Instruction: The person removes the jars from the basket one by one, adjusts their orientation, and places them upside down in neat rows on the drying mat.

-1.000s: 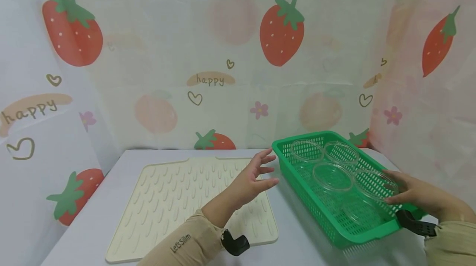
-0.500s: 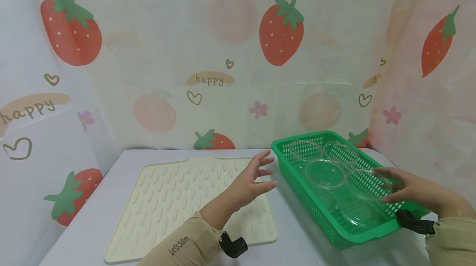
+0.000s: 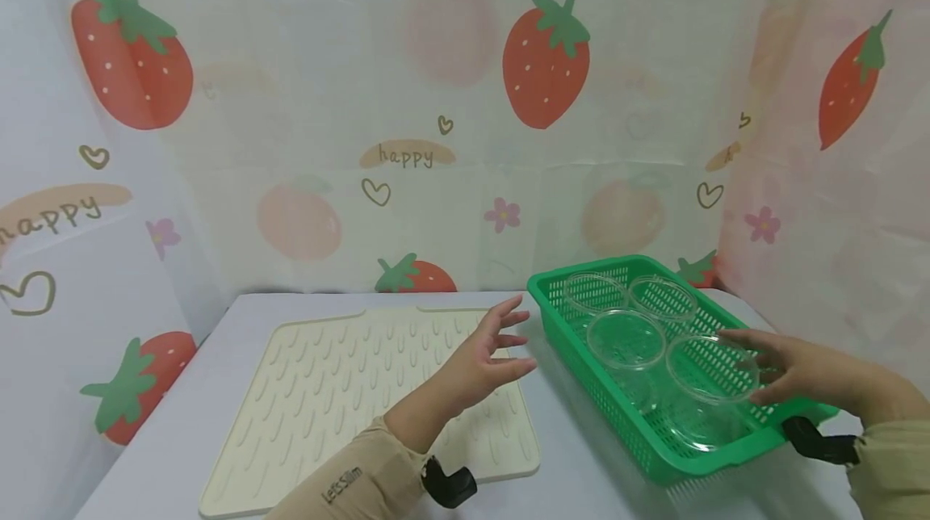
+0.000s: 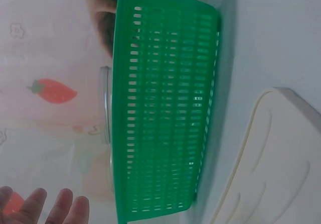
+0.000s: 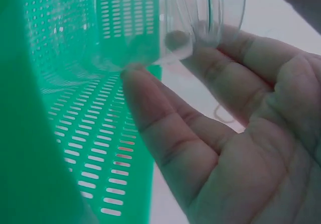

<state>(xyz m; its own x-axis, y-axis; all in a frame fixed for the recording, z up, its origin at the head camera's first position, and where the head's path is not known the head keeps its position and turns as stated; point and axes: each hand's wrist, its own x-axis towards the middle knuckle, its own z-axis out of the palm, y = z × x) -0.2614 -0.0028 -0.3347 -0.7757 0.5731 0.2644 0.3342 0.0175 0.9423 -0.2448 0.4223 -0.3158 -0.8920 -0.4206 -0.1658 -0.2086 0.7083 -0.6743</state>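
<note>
My right hand (image 3: 806, 375) reaches over the right side of a green slotted basket (image 3: 592, 379). Its fingers and thumb hold a clear round jar (image 3: 712, 371) near the rim; the right wrist view shows the fingertips (image 5: 138, 91) against the transparent wall. A second clear jar (image 3: 626, 340) stands just left of the held one, inside the basket. My left hand (image 3: 483, 358) hovers, fingers spread and holding nothing, above the right edge of a cream mat (image 3: 349, 399). In the left wrist view, the basket's side hides most of the jars.
Two more clear jars, the left one (image 3: 596, 294) and the right one (image 3: 663, 299), stand at the basket's far end. The textured cream mat lies left of the basket on a white table (image 3: 574, 463). A strawberry-print cloth (image 3: 305, 140) closes off the back and sides.
The right hand and its jar have shifted a little left within the basket, and the neighbouring jar has moved left as well. The left hand keeps almost the same place.
</note>
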